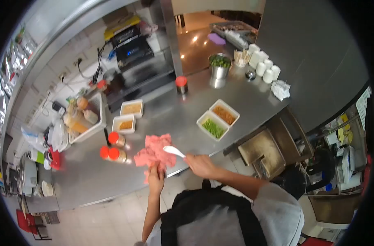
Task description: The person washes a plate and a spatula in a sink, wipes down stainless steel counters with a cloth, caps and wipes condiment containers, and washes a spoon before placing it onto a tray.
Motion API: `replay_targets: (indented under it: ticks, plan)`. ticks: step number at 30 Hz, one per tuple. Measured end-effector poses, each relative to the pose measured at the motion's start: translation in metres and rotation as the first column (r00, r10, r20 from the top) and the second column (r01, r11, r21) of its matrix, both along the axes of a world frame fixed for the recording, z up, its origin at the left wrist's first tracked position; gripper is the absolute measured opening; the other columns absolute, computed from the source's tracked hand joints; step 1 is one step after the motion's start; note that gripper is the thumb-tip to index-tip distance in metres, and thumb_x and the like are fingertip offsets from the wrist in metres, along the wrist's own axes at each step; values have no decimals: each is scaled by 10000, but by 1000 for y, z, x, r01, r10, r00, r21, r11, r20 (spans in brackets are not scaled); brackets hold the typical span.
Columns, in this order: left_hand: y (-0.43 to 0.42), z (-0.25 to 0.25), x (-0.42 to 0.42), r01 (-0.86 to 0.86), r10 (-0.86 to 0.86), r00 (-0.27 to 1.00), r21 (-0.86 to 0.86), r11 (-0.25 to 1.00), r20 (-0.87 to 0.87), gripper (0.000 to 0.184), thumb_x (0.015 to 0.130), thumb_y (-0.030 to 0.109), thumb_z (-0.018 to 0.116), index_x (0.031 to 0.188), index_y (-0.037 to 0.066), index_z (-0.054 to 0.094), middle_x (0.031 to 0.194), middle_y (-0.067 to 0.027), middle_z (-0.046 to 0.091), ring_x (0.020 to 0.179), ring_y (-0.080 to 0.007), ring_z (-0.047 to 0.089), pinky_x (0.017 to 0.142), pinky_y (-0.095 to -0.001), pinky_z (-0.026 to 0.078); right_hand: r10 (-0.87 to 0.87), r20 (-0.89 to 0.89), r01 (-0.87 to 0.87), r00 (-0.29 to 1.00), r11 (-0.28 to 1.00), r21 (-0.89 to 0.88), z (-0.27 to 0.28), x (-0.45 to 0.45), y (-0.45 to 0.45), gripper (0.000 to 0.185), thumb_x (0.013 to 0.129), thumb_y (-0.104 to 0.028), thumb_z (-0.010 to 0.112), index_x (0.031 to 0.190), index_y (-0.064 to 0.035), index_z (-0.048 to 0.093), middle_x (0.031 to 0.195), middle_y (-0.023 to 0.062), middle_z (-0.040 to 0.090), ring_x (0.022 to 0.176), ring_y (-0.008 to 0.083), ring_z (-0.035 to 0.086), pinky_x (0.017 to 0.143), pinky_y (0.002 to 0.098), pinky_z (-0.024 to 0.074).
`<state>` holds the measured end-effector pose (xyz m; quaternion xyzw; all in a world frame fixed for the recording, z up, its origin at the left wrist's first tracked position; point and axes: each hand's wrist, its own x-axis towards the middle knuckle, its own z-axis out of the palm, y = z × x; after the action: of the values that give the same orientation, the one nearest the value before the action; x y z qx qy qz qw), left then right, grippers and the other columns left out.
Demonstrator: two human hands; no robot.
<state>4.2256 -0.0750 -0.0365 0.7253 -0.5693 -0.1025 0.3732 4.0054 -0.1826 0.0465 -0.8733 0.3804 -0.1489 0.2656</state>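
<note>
My right hand (200,165) is closed around the handle of a white spoon (174,151). The spoon's bowl is over the pink cloth (153,148); whether they touch I cannot tell. That cloth lies crumpled near the counter's front edge, its lower corner pinched in my left hand (156,178). Just left of it stand several red-lidded shaker jars (117,154). To the right, a white two-part container holds chopped greens (213,128) and an orange-brown crumbly food (224,115).
White tubs (124,124) of crumbly food stand behind the jars, near a white basket (87,133) of bottles. Farther back on the steel counter (164,110) are a red-lidded jar (181,84), a metal pot (219,73) of greens and several white containers (268,70).
</note>
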Motion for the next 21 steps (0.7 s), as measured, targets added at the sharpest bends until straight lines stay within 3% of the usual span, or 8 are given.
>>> replay_targets:
  ticks: [1,4,6,8,11,14,20,21]
  plan:
    - [-7,0,-1,-18,18,1000,15,1000,6,370,880,115,587,1244,48,573,1135,-188,616,1058,-336,519,952,-404,402,44,164,-31,985,997,-76,26,-12,-8,203,950,-227,510,898,-31,515,650,199,603,602,400,612,532,492,461]
    - [-17,3,0,-17,21,999,92,996,-45,379,873,134,594,1247,75,581,1150,-193,607,1050,-341,510,971,-408,370,-93,385,276,918,848,-453,97,-52,-27,209,963,-230,486,874,-43,512,661,198,608,631,400,623,556,497,472]
    - [-26,8,0,-12,17,999,91,996,-52,355,874,137,584,1222,66,593,1142,-179,617,1050,-338,515,985,-416,364,-490,149,507,859,775,-377,82,-84,-68,216,964,-230,479,881,-36,523,694,206,621,680,411,631,598,506,478]
    - [-39,4,1,16,-14,1000,67,998,-21,345,878,125,561,1211,37,591,1152,-165,623,1063,-339,518,1001,-421,366,-601,-17,575,799,772,-271,44,-127,-109,211,975,-232,466,901,-43,525,720,215,626,714,413,634,620,510,473]
    - [-66,-1,5,73,-72,996,-11,997,58,339,872,124,557,1197,39,598,1163,-156,622,1077,-341,517,1054,-433,327,-730,118,735,673,642,-220,46,-161,-128,234,985,-260,454,906,-56,536,736,221,625,725,418,636,618,518,460]
    - [-91,4,-4,6,-7,999,30,1000,41,335,867,121,557,1189,41,601,1167,-153,622,1095,-341,516,1092,-451,285,-719,338,767,607,642,-11,60,-206,-184,279,993,-280,432,905,-57,576,803,238,624,796,424,616,671,515,446]
    - [-115,-7,-25,-202,195,977,88,975,84,367,848,24,521,1211,32,573,1221,-168,582,1149,-356,499,997,-411,385,-643,465,789,608,555,-264,28,-300,-425,289,957,-229,465,887,26,583,848,274,628,816,456,598,700,528,453]
    - [-114,-12,-32,-261,254,964,94,961,76,378,845,10,515,1219,29,569,1220,-168,583,1158,-356,494,1002,-414,381,-659,384,763,647,552,-338,30,-313,-470,281,946,-215,476,877,36,583,847,283,628,804,450,604,703,520,460]
